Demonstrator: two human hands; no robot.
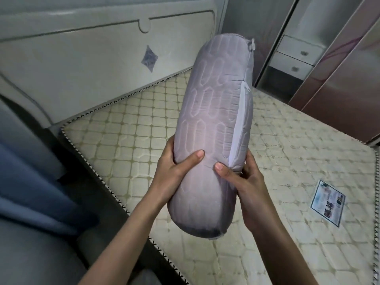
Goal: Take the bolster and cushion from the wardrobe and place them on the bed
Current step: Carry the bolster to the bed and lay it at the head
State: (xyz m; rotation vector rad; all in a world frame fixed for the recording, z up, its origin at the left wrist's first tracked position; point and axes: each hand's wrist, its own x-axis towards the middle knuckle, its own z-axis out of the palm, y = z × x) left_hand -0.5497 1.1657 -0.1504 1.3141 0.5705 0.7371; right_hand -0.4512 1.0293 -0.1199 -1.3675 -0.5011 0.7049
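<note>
Bolster (213, 124), grey and quilted, stands upright above the mattress (144, 140); we clasp its lower end with left hand (174, 167) and right hand (246, 182). Headboard (82, 64) behind, wardrobe (329, 58) at the far corner.

mattress label (327, 202) print blurred, wardrobe (339, 79) cropped

Bare quilted cream mattress (144, 124), printed label (327, 202) near its right side

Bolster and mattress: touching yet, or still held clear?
Apart. In the head view both hands, left hand and right hand, grip the bolster upright above the mattress.
</note>
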